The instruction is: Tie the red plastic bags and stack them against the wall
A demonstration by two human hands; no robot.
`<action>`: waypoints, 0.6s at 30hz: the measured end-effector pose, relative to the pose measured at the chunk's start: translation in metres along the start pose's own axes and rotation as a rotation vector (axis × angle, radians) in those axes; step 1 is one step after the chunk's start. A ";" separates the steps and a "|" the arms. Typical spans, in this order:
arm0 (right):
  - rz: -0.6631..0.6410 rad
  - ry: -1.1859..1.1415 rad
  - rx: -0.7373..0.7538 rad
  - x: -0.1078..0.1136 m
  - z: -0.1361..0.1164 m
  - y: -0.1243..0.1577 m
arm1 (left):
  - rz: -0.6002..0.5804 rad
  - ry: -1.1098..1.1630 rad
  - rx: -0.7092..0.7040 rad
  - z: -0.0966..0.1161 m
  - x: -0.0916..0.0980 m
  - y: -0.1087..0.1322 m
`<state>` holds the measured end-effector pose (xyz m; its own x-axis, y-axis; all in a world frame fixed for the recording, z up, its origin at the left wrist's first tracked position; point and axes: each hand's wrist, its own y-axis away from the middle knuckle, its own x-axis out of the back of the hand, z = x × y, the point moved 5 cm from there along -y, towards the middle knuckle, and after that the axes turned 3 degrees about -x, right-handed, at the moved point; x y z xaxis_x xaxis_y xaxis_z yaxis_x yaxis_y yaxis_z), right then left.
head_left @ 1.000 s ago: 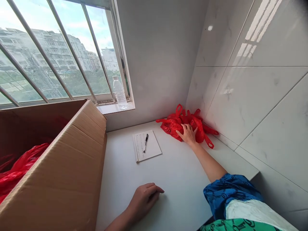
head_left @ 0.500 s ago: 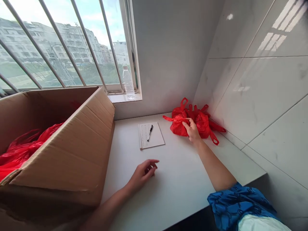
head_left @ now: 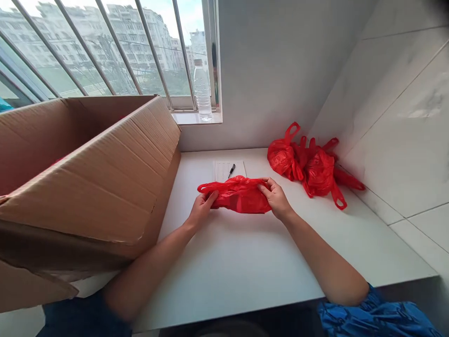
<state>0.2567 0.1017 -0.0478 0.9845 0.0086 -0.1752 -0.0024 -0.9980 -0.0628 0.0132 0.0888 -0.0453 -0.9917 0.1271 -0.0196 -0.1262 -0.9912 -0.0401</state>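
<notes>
A red plastic bag (head_left: pixel 238 195) lies stretched out in the middle of the white counter (head_left: pixel 252 262). My left hand (head_left: pixel 201 211) grips its left end and my right hand (head_left: pixel 277 199) grips its right end, fingers closed on the plastic. Behind the bag a sheet of paper (head_left: pixel 222 168) with a black pen (head_left: pixel 232 170) shows in part.
A heap of more red bags (head_left: pixel 312 164) sits in the back right corner against the tiled wall. A large open cardboard box (head_left: pixel 87 173) fills the left side. A water bottle (head_left: pixel 203 96) stands on the window sill.
My right hand has pulled one red bag from the corner heap to the middle of the counter. My left hand has come off the counter and taken the bag's other end.
</notes>
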 end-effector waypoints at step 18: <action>0.091 0.451 0.111 0.006 0.011 0.002 | 0.118 -0.175 -0.053 -0.012 0.014 0.003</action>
<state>0.2610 0.1001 -0.0597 0.9574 -0.1313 0.2573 -0.0870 -0.9805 -0.1763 -0.0009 0.0879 -0.0577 -0.9892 -0.0031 0.1466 -0.0117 -0.9949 -0.1001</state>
